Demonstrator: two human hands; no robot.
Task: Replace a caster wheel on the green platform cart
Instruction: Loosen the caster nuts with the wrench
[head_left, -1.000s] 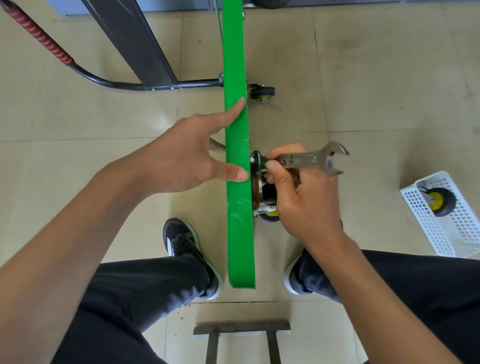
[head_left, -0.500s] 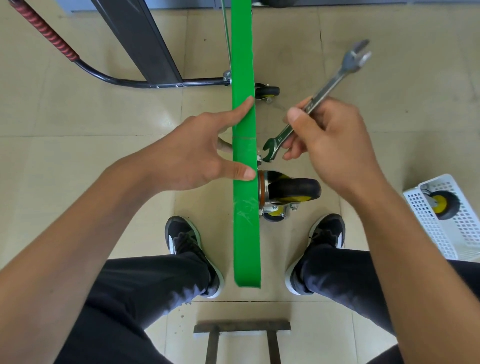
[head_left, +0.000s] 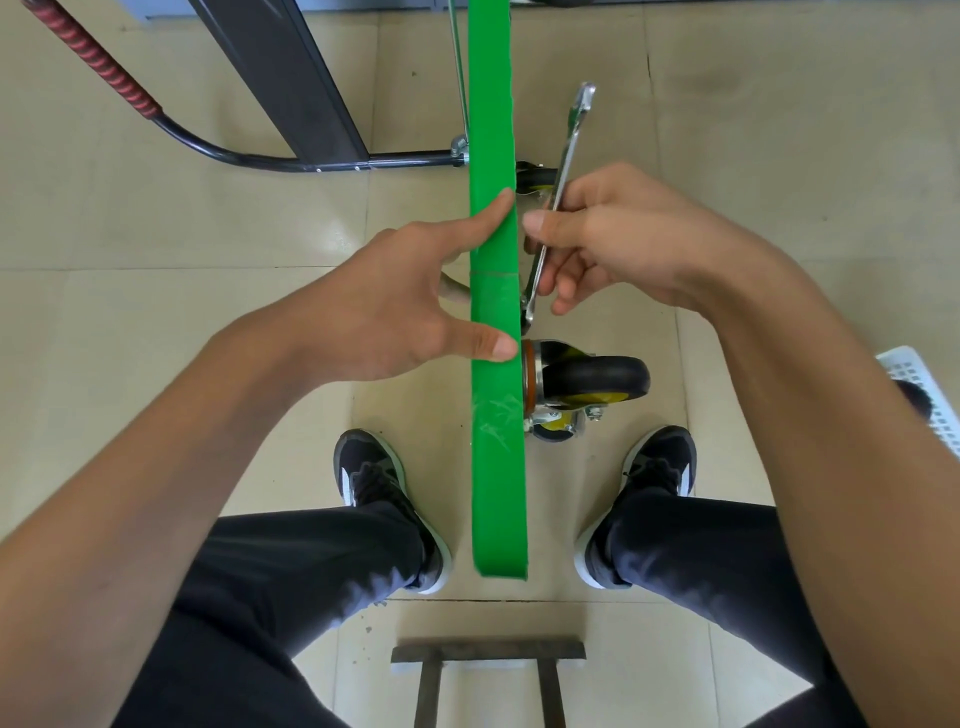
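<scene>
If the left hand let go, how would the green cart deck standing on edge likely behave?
The green cart deck stands on its thin edge, so it would probably tip. The left hand only rests thumb and finger on it, suggesting it is fairly light. The caster wheel on one face may bias the fall that way.

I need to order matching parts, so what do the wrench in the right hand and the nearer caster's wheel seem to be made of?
The slim silver open-ended wrench looks like bright plated steel, going by its mirror-like glints. The black caster wheel has a matte tread, probably rubber, over a glossy yellow hub, likely plastic, in a shiny metal fork.
</scene>
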